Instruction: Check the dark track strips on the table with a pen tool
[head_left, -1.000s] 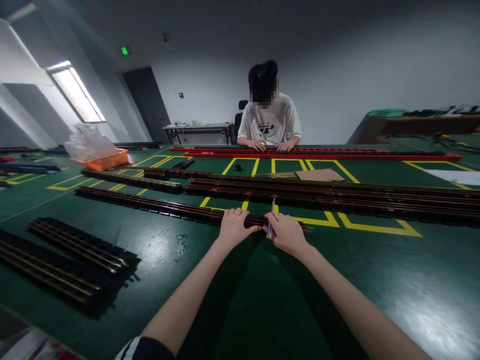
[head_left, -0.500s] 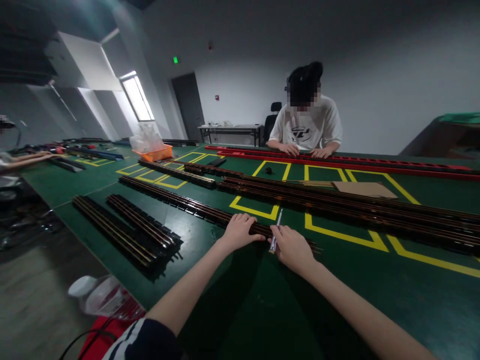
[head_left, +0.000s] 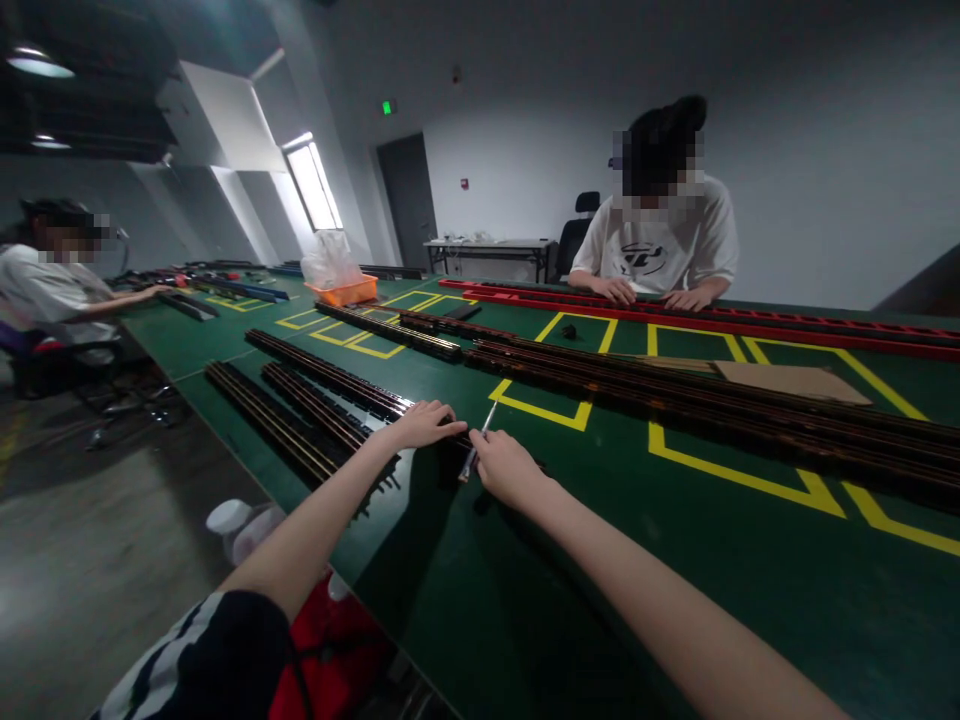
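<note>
**Tool in the right hand (head_left: 506,465), strip (head_left: 322,362) under the left hand (head_left: 424,425)**

Nearest is the left sleeve (head_left: 225,650), dark with pale stripes, beside the edge of the green bench (head_left: 615,570). The right hand is closed around a slim silver tool (head_left: 467,467), which slants with its thin tip pointing away, near the strip's right end. The left hand lies over the strip, fingers bent; whether it grips, I cannot tell. The strip rests on the bench, running from the hands off to the left. Two short strips (head_left: 264,415) lie on its near side, partly behind the left forearm.

Beyond, a bundle of long strips (head_left: 690,420) stretches rightward, with cardboard (head_left: 795,382) just past it. Farther left, an orange tray (head_left: 352,292) holds a clear bag (head_left: 328,260). Across the bench, a co-worker (head_left: 660,235) in white has both hands at a red rail (head_left: 810,328). At far left, another person (head_left: 45,285) reaches over the bench. A dark door (head_left: 407,188) stands in the far wall.
</note>
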